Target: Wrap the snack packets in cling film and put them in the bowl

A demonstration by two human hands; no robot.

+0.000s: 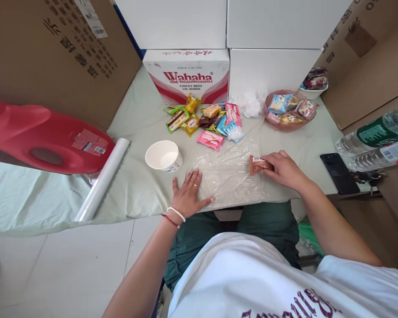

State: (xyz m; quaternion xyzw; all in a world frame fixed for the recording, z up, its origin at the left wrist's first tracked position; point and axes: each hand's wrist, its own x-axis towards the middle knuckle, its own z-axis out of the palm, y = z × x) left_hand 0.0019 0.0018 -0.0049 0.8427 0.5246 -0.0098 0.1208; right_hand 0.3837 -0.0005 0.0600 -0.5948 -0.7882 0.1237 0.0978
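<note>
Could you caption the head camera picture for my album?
Right hand holding a brown-wrapped snack, left hand spread at the edge of clear plastic film.

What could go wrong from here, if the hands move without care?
The thin plastic film looks wrinkled, so the left hand might bunch it. That hand could also knock the nearby white bowl. The black phone lies near the front edge of the table; a bump may drop it.

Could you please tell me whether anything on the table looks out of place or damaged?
The crumpled clear plastic bunched between the snack pile and the pink bowl looks a little untidy, as the clear film by the left hand lies spread out, though wrinkled. Nothing appears spilled or broken.
</note>
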